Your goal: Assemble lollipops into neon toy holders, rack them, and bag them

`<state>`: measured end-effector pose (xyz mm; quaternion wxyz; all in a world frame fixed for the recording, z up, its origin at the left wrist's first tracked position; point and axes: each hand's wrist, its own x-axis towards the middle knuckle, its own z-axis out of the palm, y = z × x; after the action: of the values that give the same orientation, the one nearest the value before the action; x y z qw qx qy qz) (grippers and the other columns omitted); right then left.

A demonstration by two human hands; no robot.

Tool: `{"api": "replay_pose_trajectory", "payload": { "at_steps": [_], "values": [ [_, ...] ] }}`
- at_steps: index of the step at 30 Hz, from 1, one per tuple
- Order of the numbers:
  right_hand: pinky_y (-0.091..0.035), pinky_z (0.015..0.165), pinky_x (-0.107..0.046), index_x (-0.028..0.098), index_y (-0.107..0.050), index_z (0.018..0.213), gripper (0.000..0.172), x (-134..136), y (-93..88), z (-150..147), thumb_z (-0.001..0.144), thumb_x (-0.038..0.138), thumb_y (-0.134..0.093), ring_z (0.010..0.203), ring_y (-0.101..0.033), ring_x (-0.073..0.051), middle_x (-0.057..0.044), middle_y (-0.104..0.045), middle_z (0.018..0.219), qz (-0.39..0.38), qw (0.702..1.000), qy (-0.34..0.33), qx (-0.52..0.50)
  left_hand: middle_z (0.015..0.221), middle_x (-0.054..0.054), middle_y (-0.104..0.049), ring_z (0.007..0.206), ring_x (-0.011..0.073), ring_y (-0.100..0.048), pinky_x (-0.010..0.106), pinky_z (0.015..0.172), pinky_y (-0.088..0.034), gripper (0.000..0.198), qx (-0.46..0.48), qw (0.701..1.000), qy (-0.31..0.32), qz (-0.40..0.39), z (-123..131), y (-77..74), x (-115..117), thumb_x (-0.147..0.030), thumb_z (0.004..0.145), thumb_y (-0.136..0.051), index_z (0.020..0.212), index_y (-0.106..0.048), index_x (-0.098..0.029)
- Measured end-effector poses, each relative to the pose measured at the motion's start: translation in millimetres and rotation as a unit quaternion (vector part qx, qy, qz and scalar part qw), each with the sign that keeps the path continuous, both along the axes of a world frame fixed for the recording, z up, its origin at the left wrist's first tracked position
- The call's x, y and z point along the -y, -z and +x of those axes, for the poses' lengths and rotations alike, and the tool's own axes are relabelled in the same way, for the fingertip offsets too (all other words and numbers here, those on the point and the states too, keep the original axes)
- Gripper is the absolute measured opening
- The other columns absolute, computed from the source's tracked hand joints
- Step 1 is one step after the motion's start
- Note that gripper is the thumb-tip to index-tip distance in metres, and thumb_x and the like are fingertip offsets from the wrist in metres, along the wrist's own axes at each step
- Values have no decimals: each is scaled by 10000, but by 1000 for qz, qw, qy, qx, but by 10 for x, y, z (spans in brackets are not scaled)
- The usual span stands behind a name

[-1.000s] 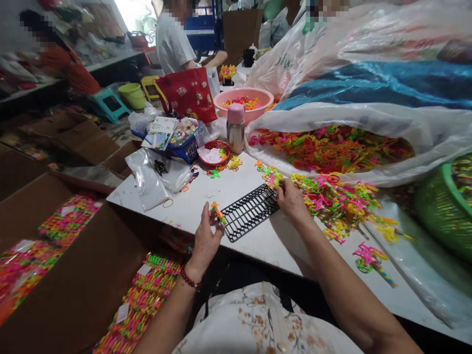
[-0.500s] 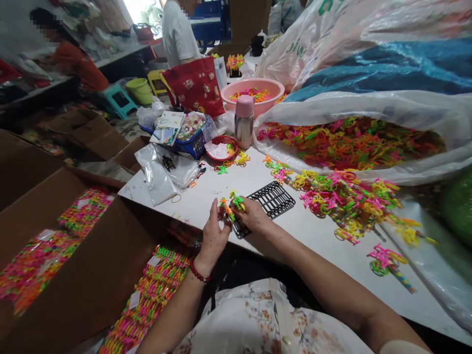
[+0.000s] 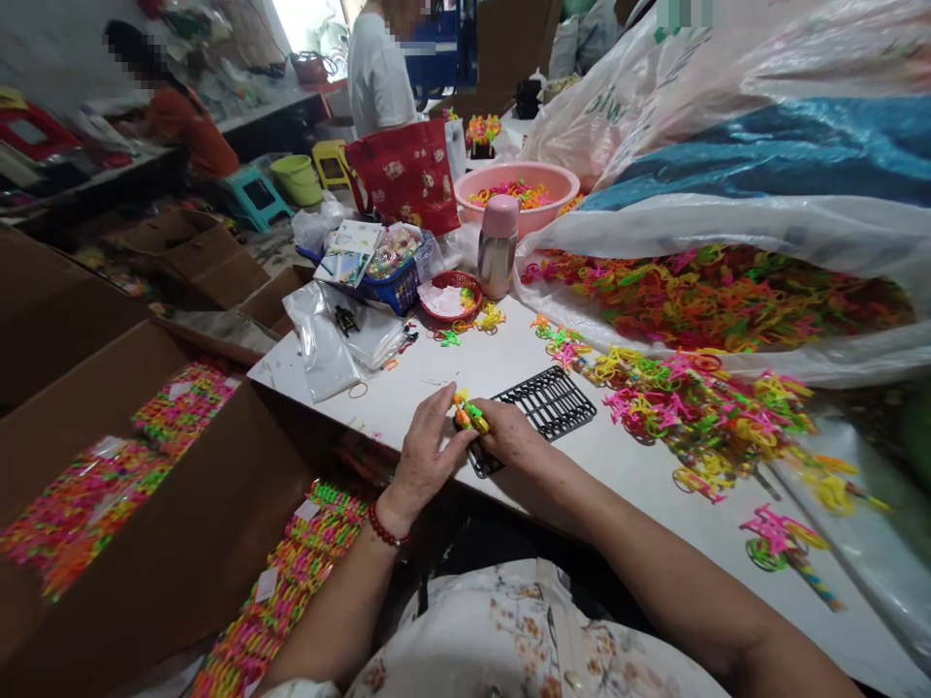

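Observation:
Close to the table's front edge, my left hand [image 3: 420, 463] and my right hand [image 3: 513, 436] meet around small plastic toys [image 3: 471, 415] in orange, green and yellow. They look like little bicycles. My left thumb and fingers pinch the orange part, while my right fingers close on the green and yellow part. Fingers hide much of both pieces. Under and beside my right hand lies a black slotted plastic rack [image 3: 557, 402]. To its right spreads a loose pile of similar pink, yellow and green toys [image 3: 676, 402].
A big white sack [image 3: 727, 364] full of colourful pieces borders the table's right. A thermos [image 3: 498, 254], a red basket [image 3: 476, 308], a pink basin [image 3: 465, 184] and clear bags [image 3: 320, 354] stand behind. Left below, a cardboard box [image 3: 181, 504] holds packed toys. Two people are in the background.
My hands have drawn together, bringing the orange and green pieces, earlier slightly apart, against each other. The whole view has shifted a little, so the scene sits further right and lower.

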<state>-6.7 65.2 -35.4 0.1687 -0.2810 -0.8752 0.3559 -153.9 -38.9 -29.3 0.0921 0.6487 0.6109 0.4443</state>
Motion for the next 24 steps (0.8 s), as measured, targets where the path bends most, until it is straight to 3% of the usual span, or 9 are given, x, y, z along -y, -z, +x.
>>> {"api": "replay_pose_trajectory", "payload": {
  "at_steps": [7, 12, 14, 16, 18, 21, 24],
  "values": [
    [-406, 695, -226, 201, -671, 959, 195, -71, 0, 5, 822, 134, -549, 785, -611, -168, -25, -705, 861, -7, 1000, -17, 17, 1348, 124, -571, 1262, 226, -536, 417, 1083, -451, 552, -25, 999, -8, -19, -33, -78, -30, -326, 915, -596, 1429, -425, -220],
    [-422, 699, -221, 183, -668, 886, 109, -18, 8, 4, 835, 138, -583, 776, -613, -157, -21, -691, 836, -4, 999, -34, -1, 1560, 125, -347, 1469, 285, -277, 532, 1173, -320, 689, -122, 992, 34, 23, 29, -135, -60, -227, 935, -534, 1542, -210, -270],
    [-437, 733, -225, 180, -669, 952, 135, -48, -3, 65, 851, 138, -588, 813, -618, -156, -34, -701, 896, 6, 999, -27, -23, 1556, 95, -370, 1495, 286, -209, 554, 1181, -301, 677, -163, 984, 72, 26, 47, -140, -96, -171, 944, -490, 1546, -206, -293],
    [-446, 795, -240, 181, -661, 1039, 197, -155, -38, 204, 863, 129, -587, 885, -620, -162, -52, -698, 978, 36, 999, 18, -17, 1527, 84, -421, 1501, 281, -191, 554, 1176, -319, 663, -189, 978, 88, 31, 56, -129, -126, -138, 945, -471, 1541, -226, -292],
    [-441, 826, -259, 177, -672, 1029, 187, -343, -95, 412, 886, 133, -559, 930, -607, -178, -73, -679, 1002, 92, 990, 99, 51, 1513, 89, -442, 1500, 282, -194, 559, 1166, -337, 664, -205, 974, 84, 41, 59, -112, -139, -129, 943, -475, 1541, -229, -280],
    [-423, 816, -288, 140, -691, 950, 205, -700, -173, 733, 926, 150, -488, 960, -579, -220, -132, -637, 1024, 188, 929, 234, 217, 1504, 108, -454, 1496, 300, -207, 599, 1161, -321, 677, -234, 969, 63, 48, 68, -94, -127, -135, 941, -494, 1545, -214, -255],
    [-409, 816, -309, 111, -686, 992, 239, -966, -198, 913, 937, 150, -457, 989, -568, -254, -165, -617, 1052, 221, 876, 286, 319, 1494, 126, -466, 1492, 316, -211, 622, 1164, -298, 692, -258, 963, 47, 59, 95, -89, -110, -133, 931, -520, 1546, -217, -224]
  ]
}}
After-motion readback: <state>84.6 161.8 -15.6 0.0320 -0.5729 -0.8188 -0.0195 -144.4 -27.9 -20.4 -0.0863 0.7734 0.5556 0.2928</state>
